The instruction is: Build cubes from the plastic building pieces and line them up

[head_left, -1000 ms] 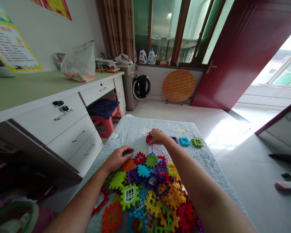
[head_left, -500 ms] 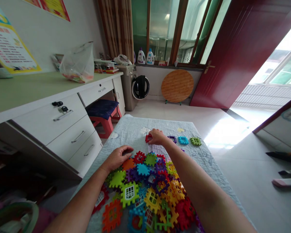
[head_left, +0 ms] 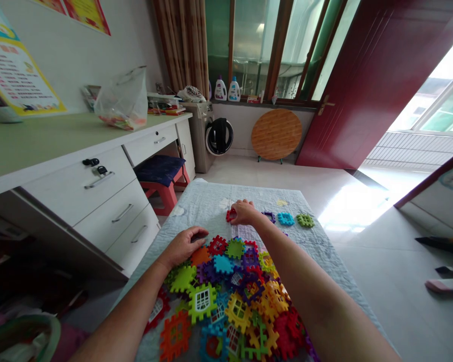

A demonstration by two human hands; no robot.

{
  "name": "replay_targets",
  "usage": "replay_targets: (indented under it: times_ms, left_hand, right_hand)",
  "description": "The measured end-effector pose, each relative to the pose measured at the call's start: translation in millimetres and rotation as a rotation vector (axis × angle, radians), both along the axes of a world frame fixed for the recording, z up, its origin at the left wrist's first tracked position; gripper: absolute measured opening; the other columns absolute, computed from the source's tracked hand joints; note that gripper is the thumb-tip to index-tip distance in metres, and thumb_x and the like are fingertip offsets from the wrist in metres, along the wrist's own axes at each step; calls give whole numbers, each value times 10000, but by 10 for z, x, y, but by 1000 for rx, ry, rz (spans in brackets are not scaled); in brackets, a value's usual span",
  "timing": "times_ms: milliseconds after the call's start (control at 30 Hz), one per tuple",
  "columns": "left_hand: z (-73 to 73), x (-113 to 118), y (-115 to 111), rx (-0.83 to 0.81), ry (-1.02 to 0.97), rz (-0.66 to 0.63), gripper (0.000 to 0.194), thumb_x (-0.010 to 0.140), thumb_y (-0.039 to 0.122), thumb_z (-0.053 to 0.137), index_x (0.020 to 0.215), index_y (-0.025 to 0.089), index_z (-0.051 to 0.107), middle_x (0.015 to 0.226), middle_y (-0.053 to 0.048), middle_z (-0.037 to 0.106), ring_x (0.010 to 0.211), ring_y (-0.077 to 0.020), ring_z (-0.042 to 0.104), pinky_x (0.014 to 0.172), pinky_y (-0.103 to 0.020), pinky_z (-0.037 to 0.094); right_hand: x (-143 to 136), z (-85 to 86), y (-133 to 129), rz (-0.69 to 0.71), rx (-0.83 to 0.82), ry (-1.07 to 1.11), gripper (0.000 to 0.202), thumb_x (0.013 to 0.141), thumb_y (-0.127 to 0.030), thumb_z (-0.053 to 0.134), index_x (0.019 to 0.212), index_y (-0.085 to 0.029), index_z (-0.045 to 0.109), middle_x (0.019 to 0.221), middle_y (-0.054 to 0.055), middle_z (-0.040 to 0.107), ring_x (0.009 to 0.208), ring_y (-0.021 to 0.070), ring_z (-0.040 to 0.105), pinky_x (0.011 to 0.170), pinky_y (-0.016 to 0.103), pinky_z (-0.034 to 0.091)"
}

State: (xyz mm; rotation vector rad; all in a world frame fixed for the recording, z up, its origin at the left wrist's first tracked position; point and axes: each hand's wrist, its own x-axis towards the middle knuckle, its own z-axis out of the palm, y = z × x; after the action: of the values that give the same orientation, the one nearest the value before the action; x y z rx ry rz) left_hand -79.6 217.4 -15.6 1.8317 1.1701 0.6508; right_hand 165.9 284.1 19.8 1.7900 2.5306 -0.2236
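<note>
My right hand (head_left: pixel 244 211) is at the far part of the cloth-covered table (head_left: pixel 207 201), its fingers closed on a red interlocking plastic tile (head_left: pixel 231 215). Part of that tile is hidden behind the fingers. My left hand (head_left: pixel 184 245) rests at the far left edge of a heap of coloured notched tiles, fingers loosely curved and thumb apart, with nothing visible in it. Nearest to it are an orange tile (head_left: pixel 200 255) and a dark red tile (head_left: pixel 217 245). Right of my right hand lie a purple frame tile (head_left: pixel 268 216), a blue one (head_left: pixel 286 218) and a green one (head_left: pixel 305 220) in a row.
A white desk (head_left: pixel 98 196) with drawers stands on the left, with a plastic bag (head_left: pixel 123 103) on top. Beyond the table are a red stool (head_left: pixel 166 193), a washing machine (head_left: pixel 201 136) and a round wooden board (head_left: pixel 276 133). A dark red door (head_left: pixel 347 95) is at the right.
Both hands and the tiles stay in practically the same places. Only a very slight shift of the camera view shows.
</note>
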Motion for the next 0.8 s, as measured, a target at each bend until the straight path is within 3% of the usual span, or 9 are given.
replay_targets:
  times_ms: [300,433,500,600,700,800]
  left_hand:
    - [35,11,-20,-17,-13,16,328,764,396,599,1017,192,643,1059,-57,687,1005,-236,629,937,-361,462]
    - [24,-2,-22,-22,-3,15,331,769,407,593,1016,192,640,1054,-62,682,1000,-238,626,936,-365,460]
    - [17,-9,-19,-25,4,18,336,774,416,587,1019,192,638,1033,-63,682,993,-237,623,927,-364,464]
    - [14,-12,-16,-22,19,24,348,776,427,577,1028,195,636,996,-59,680,980,-237,621,908,-362,473]
    - [20,-3,-17,-21,28,28,362,770,440,577,1026,192,636,986,-62,678,969,-241,622,905,-369,473]
    - [19,7,-15,-15,19,29,371,760,453,583,1013,189,638,990,-64,681,968,-243,623,912,-370,470]
  right_hand:
    - [-67,-3,4,10,-2,30,414,609,-387,706,961,-176,655,1068,138,605,1028,326,490,828,414,369]
    - [-4,84,22,-30,29,103,550,592,-432,740,1066,-177,627,1126,141,586,1048,330,492,844,430,387]
    - [122,197,10,-75,85,156,603,678,-462,683,1190,-172,555,1200,144,549,1076,308,488,864,422,392]
    - [426,380,-104,-139,203,278,506,813,-401,563,1253,-163,490,1209,131,540,1067,240,508,892,382,402]
    - [789,463,-375,-171,354,569,403,772,-327,609,1140,-169,569,1048,90,608,947,201,567,866,356,437]
    - [1130,396,-747,-214,339,622,364,759,-337,612,1088,-183,602,1027,84,621,903,194,588,804,342,471]
